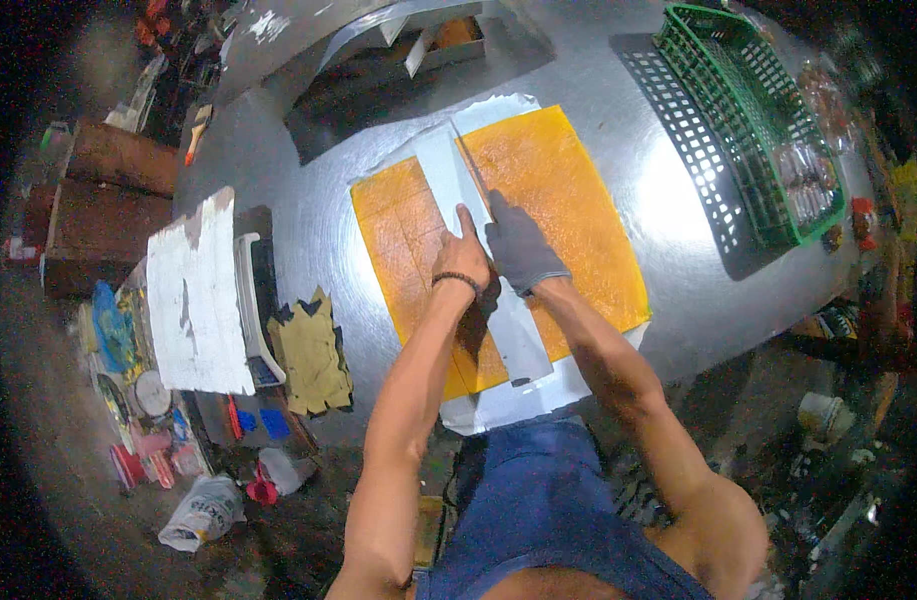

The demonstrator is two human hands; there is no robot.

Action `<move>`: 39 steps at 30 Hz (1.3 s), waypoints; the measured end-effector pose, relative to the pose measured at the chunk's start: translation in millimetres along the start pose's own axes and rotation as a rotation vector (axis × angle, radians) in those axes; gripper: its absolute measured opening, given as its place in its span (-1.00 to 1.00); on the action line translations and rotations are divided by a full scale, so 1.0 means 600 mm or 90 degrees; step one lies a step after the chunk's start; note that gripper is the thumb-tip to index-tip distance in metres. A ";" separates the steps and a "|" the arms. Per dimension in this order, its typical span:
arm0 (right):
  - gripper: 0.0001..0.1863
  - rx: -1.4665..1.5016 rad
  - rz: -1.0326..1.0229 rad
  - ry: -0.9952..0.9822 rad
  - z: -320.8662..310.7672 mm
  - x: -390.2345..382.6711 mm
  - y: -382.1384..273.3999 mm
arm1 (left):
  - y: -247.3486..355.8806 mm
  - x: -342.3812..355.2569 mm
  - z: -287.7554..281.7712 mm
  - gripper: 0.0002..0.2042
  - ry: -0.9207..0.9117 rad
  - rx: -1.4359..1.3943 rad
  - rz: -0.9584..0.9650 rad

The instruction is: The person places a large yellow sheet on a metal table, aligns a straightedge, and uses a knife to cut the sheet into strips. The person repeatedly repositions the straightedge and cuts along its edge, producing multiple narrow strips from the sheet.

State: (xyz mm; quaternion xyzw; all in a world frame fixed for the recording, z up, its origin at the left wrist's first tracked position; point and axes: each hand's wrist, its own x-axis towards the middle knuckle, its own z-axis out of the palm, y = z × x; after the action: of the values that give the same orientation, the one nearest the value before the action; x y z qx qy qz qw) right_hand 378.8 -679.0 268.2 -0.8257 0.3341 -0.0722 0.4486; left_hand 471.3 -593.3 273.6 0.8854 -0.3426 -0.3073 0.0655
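A glossy orange-yellow sheet (578, 220) lies on a larger white sheet (518, 408) on the metal table. Fine lines cross its left part. A long flat grey straightedge (441, 170) runs over it from far to near. My bare left hand (460, 258), with a dark beaded bracelet at the wrist, holds the straightedge down, index finger stretched along it. My right hand (521, 245), in a grey glove, is closed around what looks like a knife (472, 167). Its thin dark blade points away from me along the straightedge's right edge; the handle is hidden in the glove.
A green plastic basket (748, 120) stands at the far right. To the left lie a worn white board (193, 290), a ragged-edged olive piece (310, 352) and a brush (198, 133). A dark open metal box (408, 90) stands at the back. A white bag (203, 512) lies lower left.
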 end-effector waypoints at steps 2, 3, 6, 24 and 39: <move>-0.49 -0.026 0.001 0.011 -0.007 0.020 -0.025 | -0.002 0.003 0.003 -0.05 -0.003 0.019 -0.003; -0.47 -0.051 0.019 -0.002 -0.011 0.024 -0.033 | -0.003 0.003 0.006 -0.11 0.012 0.021 0.005; -0.42 -0.048 0.039 -0.054 -0.013 0.023 -0.043 | -0.009 0.007 0.012 -0.11 0.003 0.043 0.013; -0.58 -0.038 0.002 -0.012 -0.020 0.012 -0.046 | -0.033 0.026 0.022 0.12 -0.021 0.001 0.039; -0.62 -0.046 0.058 -0.075 -0.025 -0.018 -0.035 | -0.042 0.028 0.031 -0.12 -0.001 0.020 0.061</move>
State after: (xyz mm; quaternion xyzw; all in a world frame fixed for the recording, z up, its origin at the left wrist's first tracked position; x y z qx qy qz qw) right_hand 374.3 -674.9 295.3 -0.8281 0.3469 0.0092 0.4402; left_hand 484.4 -583.3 242.3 0.8688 -0.3893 -0.2990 0.0655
